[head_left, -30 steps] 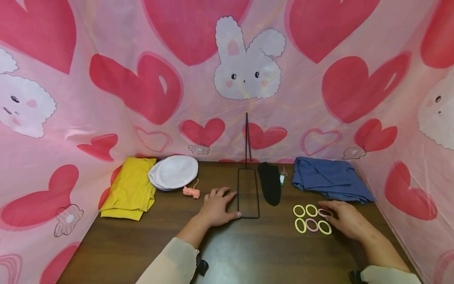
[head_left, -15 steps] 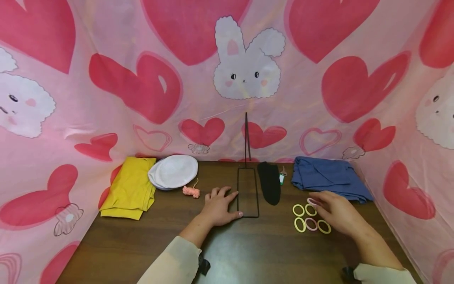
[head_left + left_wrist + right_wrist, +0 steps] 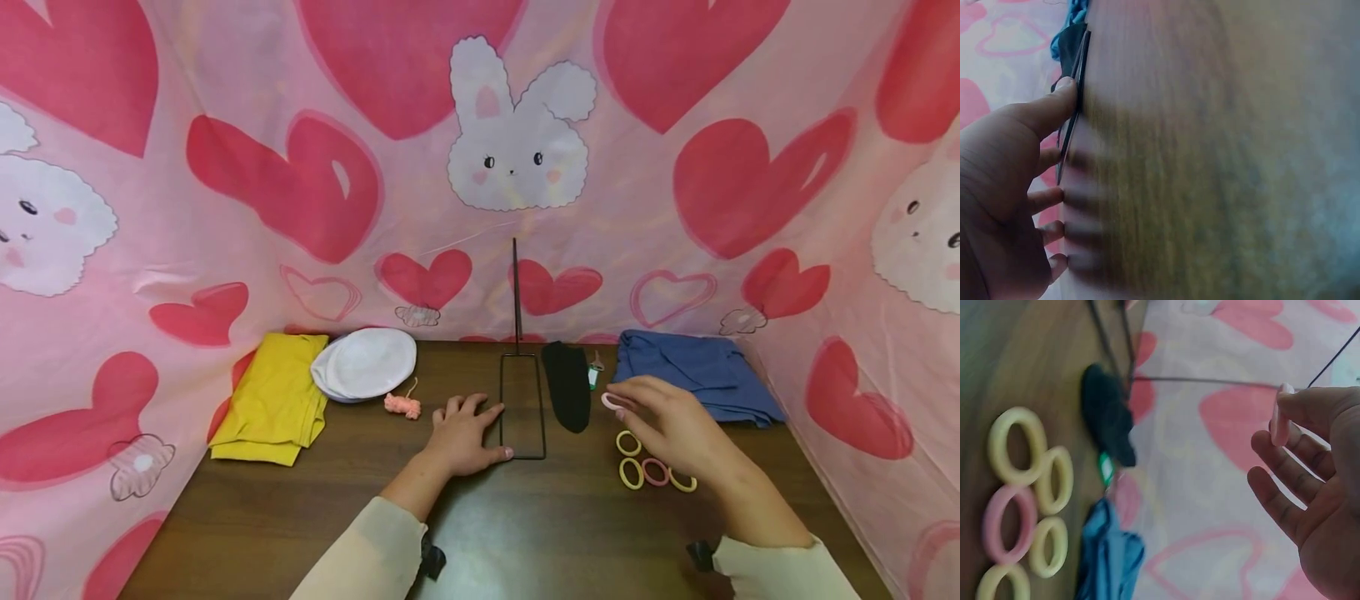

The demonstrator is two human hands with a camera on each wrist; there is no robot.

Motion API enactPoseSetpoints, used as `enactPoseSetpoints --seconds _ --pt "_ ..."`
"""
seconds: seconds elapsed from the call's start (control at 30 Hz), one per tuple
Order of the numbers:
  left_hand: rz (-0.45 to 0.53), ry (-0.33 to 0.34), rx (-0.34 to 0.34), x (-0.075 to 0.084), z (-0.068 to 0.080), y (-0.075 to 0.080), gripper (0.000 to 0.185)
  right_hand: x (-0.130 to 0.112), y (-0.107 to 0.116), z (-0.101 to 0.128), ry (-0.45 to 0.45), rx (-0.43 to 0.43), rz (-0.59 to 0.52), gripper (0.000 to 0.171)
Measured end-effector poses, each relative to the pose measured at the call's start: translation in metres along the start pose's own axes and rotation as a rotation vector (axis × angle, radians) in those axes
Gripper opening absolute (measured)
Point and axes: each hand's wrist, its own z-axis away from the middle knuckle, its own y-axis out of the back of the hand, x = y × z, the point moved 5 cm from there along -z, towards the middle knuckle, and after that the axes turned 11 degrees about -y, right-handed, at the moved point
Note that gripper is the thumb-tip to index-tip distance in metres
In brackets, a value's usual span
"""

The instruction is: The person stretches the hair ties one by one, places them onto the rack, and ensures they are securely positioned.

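Our right fingers [image 3: 647, 392] pinch a pink ring [image 3: 1279, 428]; five mostly-yellow rings [image 3: 1032, 515] remain below; spread left fingers [image 3: 489, 415] touch bare black-wire stand [image 3: 517, 308].

Left hand [image 3: 1005, 178] spread, thumb touching black wire frame [image 3: 1082, 69]; blue cloth [image 3: 1077, 11] beyond; wooden table [image 3: 1210, 162].

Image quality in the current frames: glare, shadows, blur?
Head: fairly crisp, pale glare on the near tabletop. Left wrist: tabletop grain blurred, dark shadows beside the left hand. Right wrist: soft overall, black sock lacking texture, pink ring in right hand slightly soft.
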Motion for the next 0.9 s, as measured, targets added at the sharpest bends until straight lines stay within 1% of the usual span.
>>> enactPoseSetpoints --seconds 0.3,0.4,0.57,0.7,0.8,0.9 --pt "-0.023 0.021 0.0 -0.002 -0.004 -0.003 0.082 -0.036 0.008 -0.028 0.123 0.061 -0.085 0.04" --pt "-0.028 0.037 0.003 -0.003 -0.005 -0.004 0.083 -0.047 0.01 -0.036 0.14 0.076 -0.094 0.041" --pt "-0.021 0.06 -0.021 -0.003 -0.006 -0.007 0.084 -0.064 0.016 -0.047 0.151 0.102 -0.103 0.04" --pt "-0.028 0.073 -0.028 -0.003 -0.006 -0.006 0.084 -0.079 0.021 -0.057 0.203 0.151 -0.121 0.039" --pt "-0.036 0.077 -0.021 -0.002 -0.005 -0.004 0.084 -0.089 0.024 -0.064 0.249 0.188 -0.141 0.036" --pt "-0.041 0.08 -0.021 -0.002 -0.005 -0.006 0.084 -0.097 0.027 -0.069 0.28 0.219 -0.16 0.033"
